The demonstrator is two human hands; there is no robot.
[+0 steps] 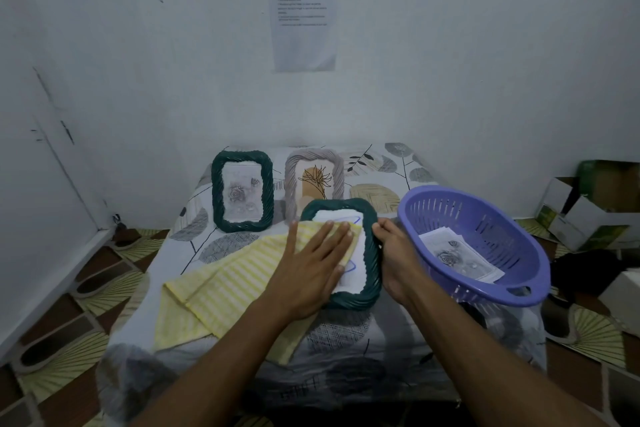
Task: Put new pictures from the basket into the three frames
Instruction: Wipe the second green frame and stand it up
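Note:
A dark green frame [371, 274] lies tilted in front of me, holding a white picture with blue lines. My left hand [311, 263] lies flat, fingers spread, pressing a yellow striped cloth [221, 291] onto its glass. My right hand [394, 253] grips the frame's right edge. Behind, a second dark green frame [242, 196] stands upright with a grey rose picture. Beside it a grey frame [313, 180] stands upright with a plant drawing. The purple basket [485, 288] at the right holds rose pictures [457, 258].
The small table [346, 357] has a leaf-patterned cover and stands against a white wall with a printed sheet [303, 15]. Cardboard boxes [585, 215] are stacked on the floor at the right. The basket overhangs the table's right side.

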